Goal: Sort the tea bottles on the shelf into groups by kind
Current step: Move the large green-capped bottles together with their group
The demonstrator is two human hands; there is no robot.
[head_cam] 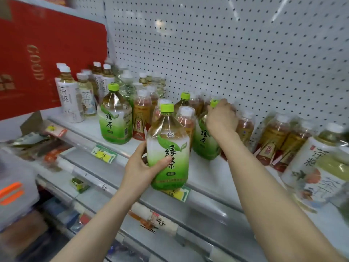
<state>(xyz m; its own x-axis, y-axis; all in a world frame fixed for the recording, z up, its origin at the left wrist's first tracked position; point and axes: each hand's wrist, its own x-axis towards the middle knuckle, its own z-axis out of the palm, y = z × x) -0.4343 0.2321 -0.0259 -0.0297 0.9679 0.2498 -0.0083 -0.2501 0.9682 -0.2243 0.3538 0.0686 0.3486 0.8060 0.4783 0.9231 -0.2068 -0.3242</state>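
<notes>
— Which step are you at?
— In the head view, I am gathering the green-label kind. My left hand point(140, 167) is wrapped round the body of the near green bottle point(168, 148), at the near edge of the shelf point(207, 178). I cannot tell if it rests there. My right hand point(221, 120) is curled over the neck of the far green bottle point(203, 140), which stands among brown tea bottles point(244, 127).
— And next?
— I think both should go left, beside the third green bottle point(115, 118), set upright without knocking neighbours.
— How do they look?
— Big, pear-shaped, with lime caps, pale tea and a green leaf label.
</notes>
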